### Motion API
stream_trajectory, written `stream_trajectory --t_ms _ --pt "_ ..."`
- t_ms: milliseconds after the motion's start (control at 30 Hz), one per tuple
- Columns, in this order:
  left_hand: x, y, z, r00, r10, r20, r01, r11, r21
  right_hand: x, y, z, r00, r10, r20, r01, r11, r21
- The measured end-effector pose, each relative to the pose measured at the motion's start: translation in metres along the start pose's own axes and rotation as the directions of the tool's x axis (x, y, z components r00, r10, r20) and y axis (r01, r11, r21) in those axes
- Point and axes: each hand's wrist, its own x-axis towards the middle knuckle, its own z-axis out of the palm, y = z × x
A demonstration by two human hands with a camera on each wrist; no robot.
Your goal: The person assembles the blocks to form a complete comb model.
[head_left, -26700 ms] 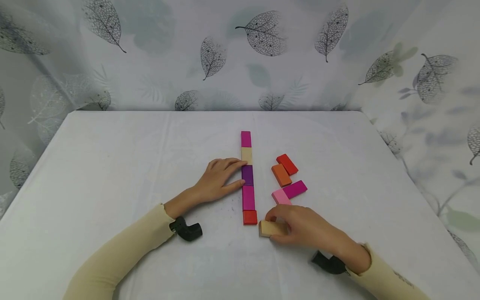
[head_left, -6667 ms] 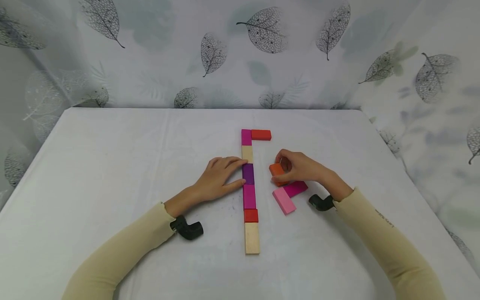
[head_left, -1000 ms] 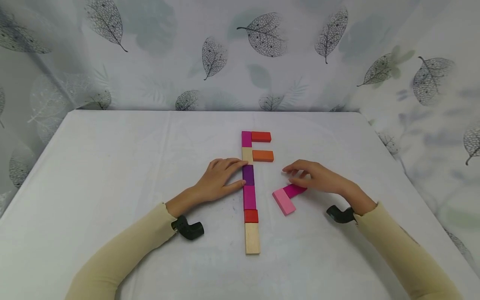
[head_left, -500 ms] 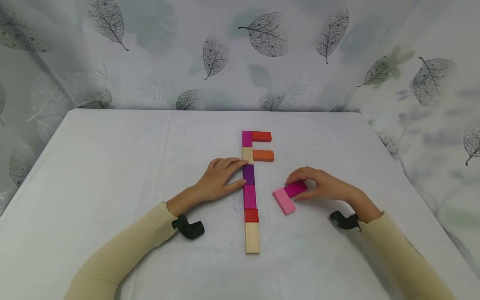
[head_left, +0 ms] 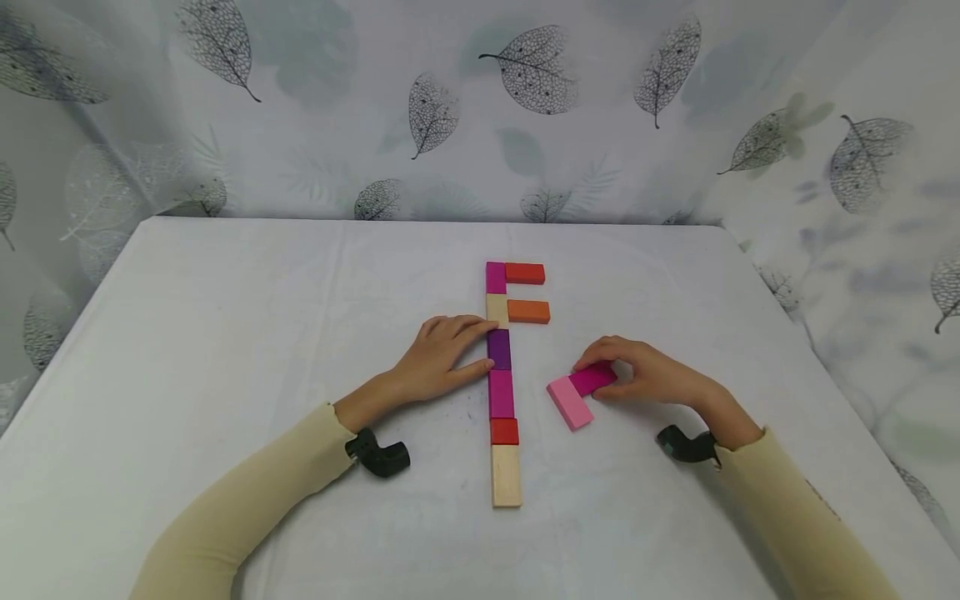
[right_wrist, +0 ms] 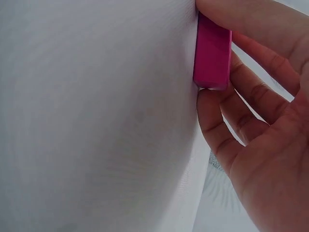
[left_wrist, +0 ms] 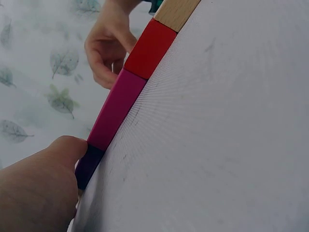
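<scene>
My left hand (head_left: 438,358) lies flat with fingers fairly straight, index tip and thumb tip touching the left side of a block column around its purple block (head_left: 498,349). In the left wrist view the thumb presses near the joint between that purple block and a magenta block (left_wrist: 116,110). My right hand (head_left: 648,372) pinches a loose magenta wooden block (head_left: 594,377) between thumb and fingers; in the right wrist view the block's end (right_wrist: 212,55) shows between them. A light pink block (head_left: 570,403) lies against its left end, on the white table.
Above the purple block are a beige block (head_left: 497,309) and a magenta one (head_left: 496,277); below are magenta, a red block (head_left: 504,431) and a long beige block (head_left: 506,475). A red block (head_left: 525,273) and an orange block (head_left: 528,312) jut rightward from the upper column.
Since the oldest frame, the long beige block has joined the column's near end, and red and orange blocks its upper right side. Within the last second my right hand has closed on the loose magenta block.
</scene>
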Motion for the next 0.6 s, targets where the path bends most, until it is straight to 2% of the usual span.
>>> stream_trajectory --t_ms 267,600 --pt "-0.0003 -0.0002 0.0001 1.0 0.007 -0.009 -0.007 1.0 0.005 -0.0005 -0.0012 0.0018 1.0 -0.02 -0.014 0.02 1.0 0.007" --pt "-0.0002 0.0006 -0.0003 1.0 -0.002 0.001 0.002 1.0 0.003 0.0001 -0.0037 0.0026 0.998 0.03 -0.054 -0.03 1.0 0.0"
